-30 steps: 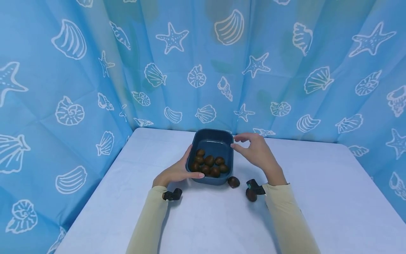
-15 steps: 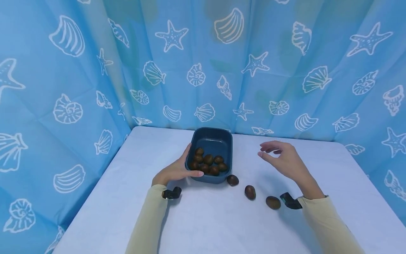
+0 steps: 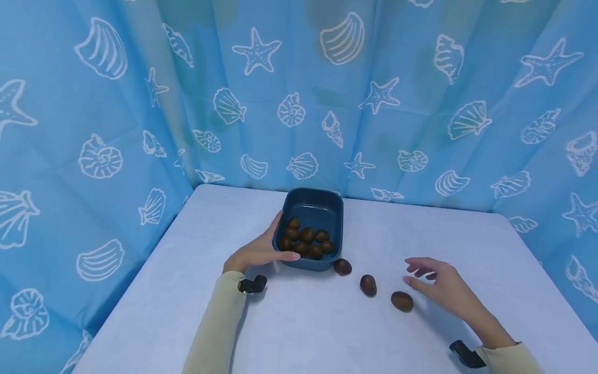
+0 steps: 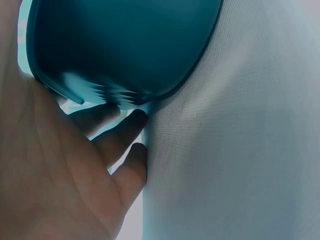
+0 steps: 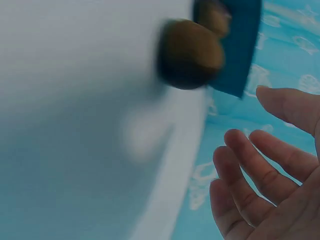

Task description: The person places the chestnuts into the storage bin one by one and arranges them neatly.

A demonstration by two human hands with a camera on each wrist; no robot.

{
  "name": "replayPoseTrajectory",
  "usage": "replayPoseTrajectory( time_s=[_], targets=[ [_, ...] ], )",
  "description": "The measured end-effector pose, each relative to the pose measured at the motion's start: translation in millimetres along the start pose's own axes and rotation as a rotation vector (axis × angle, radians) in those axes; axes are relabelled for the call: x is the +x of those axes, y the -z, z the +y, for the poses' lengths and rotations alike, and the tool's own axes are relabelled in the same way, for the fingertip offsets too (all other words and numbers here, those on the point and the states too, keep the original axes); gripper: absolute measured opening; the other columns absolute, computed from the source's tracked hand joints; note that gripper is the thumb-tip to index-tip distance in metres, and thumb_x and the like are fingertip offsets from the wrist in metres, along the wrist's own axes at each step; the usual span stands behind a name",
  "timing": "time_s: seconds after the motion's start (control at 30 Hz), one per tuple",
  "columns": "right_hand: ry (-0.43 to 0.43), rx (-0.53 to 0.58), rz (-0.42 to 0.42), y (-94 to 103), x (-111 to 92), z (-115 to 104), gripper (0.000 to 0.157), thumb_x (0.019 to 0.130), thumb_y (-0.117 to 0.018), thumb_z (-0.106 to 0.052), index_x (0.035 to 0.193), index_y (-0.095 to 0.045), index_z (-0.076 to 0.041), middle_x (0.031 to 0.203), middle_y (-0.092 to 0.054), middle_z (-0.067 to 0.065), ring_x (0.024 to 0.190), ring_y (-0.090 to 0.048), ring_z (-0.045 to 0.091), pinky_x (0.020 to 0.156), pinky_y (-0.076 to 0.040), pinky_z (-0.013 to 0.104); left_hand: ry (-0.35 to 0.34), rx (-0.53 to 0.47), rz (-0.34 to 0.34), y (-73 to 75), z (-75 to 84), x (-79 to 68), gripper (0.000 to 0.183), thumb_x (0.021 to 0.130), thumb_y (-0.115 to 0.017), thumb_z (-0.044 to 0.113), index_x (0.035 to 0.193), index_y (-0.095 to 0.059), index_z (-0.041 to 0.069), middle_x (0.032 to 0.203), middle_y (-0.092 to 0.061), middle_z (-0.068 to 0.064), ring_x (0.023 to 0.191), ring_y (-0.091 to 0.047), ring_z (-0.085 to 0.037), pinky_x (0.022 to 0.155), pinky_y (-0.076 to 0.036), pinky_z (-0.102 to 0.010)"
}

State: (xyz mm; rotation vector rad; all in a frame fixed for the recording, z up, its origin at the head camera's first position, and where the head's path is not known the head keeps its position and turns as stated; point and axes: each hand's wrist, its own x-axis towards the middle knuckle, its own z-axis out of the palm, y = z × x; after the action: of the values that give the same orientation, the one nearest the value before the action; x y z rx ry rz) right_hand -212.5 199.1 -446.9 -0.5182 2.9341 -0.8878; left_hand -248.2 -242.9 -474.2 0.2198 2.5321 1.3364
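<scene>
A dark blue rectangular tub (image 3: 312, 214) stands toward the back of the table, with several brown roundish fruits (image 3: 307, 235) lying in its near part. My left hand (image 3: 257, 253) holds the tub at its near left corner, the thumb over the front rim and the fingers along the left side. Three loose fruits lie in a slanting row on the cloth: one by the tub's near right corner (image 3: 342, 267), a middle one (image 3: 368, 285) and a right one (image 3: 402, 301). My right hand (image 3: 441, 285) hovers just right of the last, fingers loosely bent, holding nothing.
A white cloth (image 3: 299, 332) covers the table. Behind it and at the left hangs a blue curtain (image 3: 299, 130) printed with white shells and starfish. Each wrist carries a small black camera, one at the left cuff (image 3: 253, 284) and one at the right (image 3: 467, 354).
My right hand has moved from the tub's right rim rightward and then down toward the near side, uncovering the loose fruits. The left hand and the tub stay in place.
</scene>
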Motion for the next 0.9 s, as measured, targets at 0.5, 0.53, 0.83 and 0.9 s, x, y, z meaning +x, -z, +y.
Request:
replayPoseTrajectory(
  time_s=[0.5, 0.53, 0.83, 0.9],
  targets=[
    [-0.02, 0.021, -0.21, -16.1, -15.9, 8.9, 0.06, 0.075, -0.092, -0.036, 0.123, -0.072, -0.008, 0.111, -0.074, -0.001, 0.1, -0.065, 0.017, 0.089, -0.06, 0.045, 0.003, -0.003, 0.004, -0.7, 0.1, 0.4, 0.128, 0.078, -0.082, 0.059, 0.163, 0.013, 0.046, 0.177, 0.0, 0.006, 0.164, -0.008, -0.029, 0.126, -0.019, -0.068],
    [-0.024, 0.02, -0.208, -15.8, -16.4, 8.8, 0.058, 0.075, -0.092, -0.035, 0.122, -0.072, -0.008, 0.11, -0.074, -0.001, 0.1, -0.065, 0.017, 0.09, -0.06, 0.046, 0.002, -0.005, 0.005, -1.0, 0.1, 0.9, 0.128, 0.078, -0.082, 0.058, 0.163, 0.013, 0.046, 0.177, 0.0, 0.006, 0.164, -0.009, -0.029, 0.126, -0.018, -0.068],
    [-0.045, 0.026, -0.205, -14.6, -18.4, 7.3, 0.045, 0.077, -0.091, -0.028, 0.115, -0.075, -0.011, 0.107, -0.075, -0.003, 0.099, -0.065, 0.016, 0.09, -0.059, 0.047, 0.014, 0.001, 0.016, -1.1, -0.3, 1.0, 0.127, 0.078, -0.083, 0.057, 0.161, 0.013, 0.049, 0.177, -0.002, 0.007, 0.164, -0.01, -0.029, 0.126, -0.019, -0.067],
    [-0.049, 0.02, -0.202, -14.5, -18.3, 7.0, 0.044, 0.078, -0.091, -0.027, 0.115, -0.075, -0.01, 0.106, -0.075, -0.002, 0.098, -0.066, 0.016, 0.089, -0.059, 0.047, 0.012, 0.001, 0.015, -1.4, 0.0, 0.3, 0.127, 0.078, -0.083, 0.057, 0.161, 0.013, 0.049, 0.177, -0.002, 0.006, 0.164, -0.01, -0.03, 0.126, -0.02, -0.068]
  ],
)
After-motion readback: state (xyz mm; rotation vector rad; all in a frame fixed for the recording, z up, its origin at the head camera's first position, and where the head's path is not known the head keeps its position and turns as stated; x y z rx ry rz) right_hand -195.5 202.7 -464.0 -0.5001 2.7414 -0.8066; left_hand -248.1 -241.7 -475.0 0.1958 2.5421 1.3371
